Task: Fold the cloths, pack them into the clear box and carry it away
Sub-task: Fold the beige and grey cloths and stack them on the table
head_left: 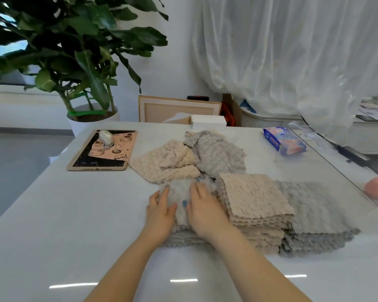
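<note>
Folding step. Left hand (160, 211) and right hand (205, 212), fingers straight, press flat on a grey cloth (179, 195) atop a low pile. Folded beige stack (255, 199) and grey stack (314, 210) lie at 3 o'clock. Unfolded beige cloth (168, 162) and unfolded grey cloth (220, 153) wait at 12 o'clock; the next move calls for fetching one. Clear box (332, 164), at 2 o'clock, apparently holds a wipes packet (284, 140), which would hinder packing.

Left hand (160, 212) and right hand (205, 211) press a grey cloth (179, 192) beside a beige stack (255, 197).
</note>
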A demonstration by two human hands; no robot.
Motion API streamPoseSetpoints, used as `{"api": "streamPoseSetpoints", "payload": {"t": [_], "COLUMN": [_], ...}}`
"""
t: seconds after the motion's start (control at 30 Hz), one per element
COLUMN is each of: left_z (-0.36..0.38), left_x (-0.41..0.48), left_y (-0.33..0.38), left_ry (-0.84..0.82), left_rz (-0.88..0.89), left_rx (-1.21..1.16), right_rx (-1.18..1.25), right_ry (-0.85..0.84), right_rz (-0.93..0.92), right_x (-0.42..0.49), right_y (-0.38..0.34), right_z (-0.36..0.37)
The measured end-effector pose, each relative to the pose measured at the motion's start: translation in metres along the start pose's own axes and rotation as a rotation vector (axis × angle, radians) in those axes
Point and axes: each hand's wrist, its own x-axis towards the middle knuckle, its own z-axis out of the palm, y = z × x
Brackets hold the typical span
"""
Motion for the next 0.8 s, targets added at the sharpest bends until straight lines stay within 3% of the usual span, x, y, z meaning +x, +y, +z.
{"api": "streamPoseSetpoints", "payload": {"t": [0.1, 0.2, 0.3, 0.43, 0.57, 0.7, 0.8], "left_z": [-0.008, -0.022, -0.027, -0.019, -0.010, -0.005, 0.001], "left_x": [0.007, 0.019, 0.036, 0.064, 0.105, 0.139, 0.149], "left_y": [-0.017, -0.015, 0.007, 0.040, 0.048, 0.051, 0.052], "left_ry": [-0.119, -0.151, 0.022, 0.196, 0.091, -0.059, -0.123], "left_rz": [-0.018, -0.047, -0.045, 0.144, 0.247, 0.023, -0.090], "left_rx": [-0.330, -0.388, -0.195, 0.192, 0.345, 0.411, 0.235], "right_rx": [0.056, 0.042, 0.047, 0.012, 0.064, 0.133, 0.140], "right_ry": [-0.052, -0.040, -0.066, -0.142, -0.186, -0.235, -0.235], "right_rz": [0.095, 0.087, 0.056, 0.016, 0.016, 0.020, 0.033], "right_x": [-0.006, 0.001, 0.004, 0.002, 0.002, 0.005, 0.005], "right_y": [0.007, 0.010, 0.012, 0.012, 0.014, 0.018, 0.017], "right_z": [0.034, 0.037, 0.034, 0.029, 0.031, 0.029, 0.029]}}
